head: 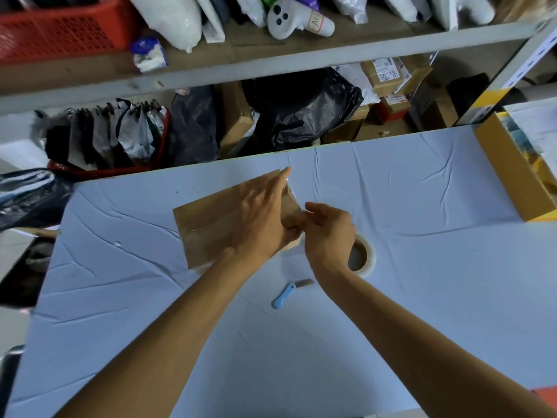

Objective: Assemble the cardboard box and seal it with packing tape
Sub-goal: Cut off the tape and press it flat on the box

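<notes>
Box point(211, 227): flat on our table point(422, 191), mid-left.
Left hand point(259, 218): fingers straight, pressing its top.
Cutter point(284, 295): between our forearms.
Right hand point(327, 233): curled at the box's right end; we cannot tell its grip.
Roll point(371, 256): behind our right wrist.

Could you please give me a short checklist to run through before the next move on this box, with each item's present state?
1. Cardboard box lies flat on the table: ok.
2. Left hand rests on the box top, fingers straight, steadying it: ok.
3. Right hand grips the box's right end: ok.
4. Tape pressed down over that end: cannot tell, the fingers hide it.
5. Tape cut free of the tape roll behind the right wrist: cannot tell.
6. Blue cutter lies on the table near the right forearm: ok.
</notes>
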Demonstrator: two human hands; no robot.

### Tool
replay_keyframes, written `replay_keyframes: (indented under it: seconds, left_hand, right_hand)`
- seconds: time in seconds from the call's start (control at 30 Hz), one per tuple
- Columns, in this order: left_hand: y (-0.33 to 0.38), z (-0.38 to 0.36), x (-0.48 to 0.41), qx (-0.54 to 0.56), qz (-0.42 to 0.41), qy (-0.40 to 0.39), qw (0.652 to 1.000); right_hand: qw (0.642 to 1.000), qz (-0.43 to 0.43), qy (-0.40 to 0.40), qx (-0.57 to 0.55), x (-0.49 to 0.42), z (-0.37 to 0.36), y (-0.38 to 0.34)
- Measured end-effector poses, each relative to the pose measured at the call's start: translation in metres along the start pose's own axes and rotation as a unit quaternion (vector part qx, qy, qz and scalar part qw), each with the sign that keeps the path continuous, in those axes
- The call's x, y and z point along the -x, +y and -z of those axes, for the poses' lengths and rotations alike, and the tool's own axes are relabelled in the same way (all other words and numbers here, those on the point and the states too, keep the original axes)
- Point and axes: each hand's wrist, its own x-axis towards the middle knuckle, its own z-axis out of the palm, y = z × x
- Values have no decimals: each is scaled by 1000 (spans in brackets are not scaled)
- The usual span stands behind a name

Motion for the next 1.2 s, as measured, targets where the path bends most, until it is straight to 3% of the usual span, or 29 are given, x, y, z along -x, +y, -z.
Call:
replay_keyframes:
  seconds: [0.2, 0.4, 0.5, 0.57, 0.67, 0.73, 0.9, 1.03, 1.2]
  left_hand:
    - [-1, -2, 1, -18, -4, 1, 1000]
    - [-14, 33, -8, 14, -48, -107, 993]
    - [-29, 60, -2, -24, 26, -94, 995]
    - [-45, 76, 8, -42, 126, -97, 986]
    - [-69, 87, 24, 14, 270, -54, 961]
    - [-82, 84, 29, 65, 316, -33, 946]
    - [-90, 79, 29, 156, 329, 23, 931]
    - [-92, 77, 31, 183, 326, 50, 926]
    - [-84, 71, 35, 181, 340, 90, 918]
  right_hand:
    - [998, 7, -29, 57, -11, 4, -7]
    - [990, -11, -80, 115, -20, 16, -22]
    - [983, -12, -98, 157, -26, 15, -25]
    - [978, -2, -117, 174, -29, 15, -26]
    - [970, 8, -141, 196, -34, 14, -32]
    - [968, 11, -157, 197, -37, 9, -39]
    - [946, 96, -166, 261, -46, -6, -48]
    - [962, 72, -165, 204, -52, -18, -46]
    - [981, 22, -108, 161, -55, -20, -36]
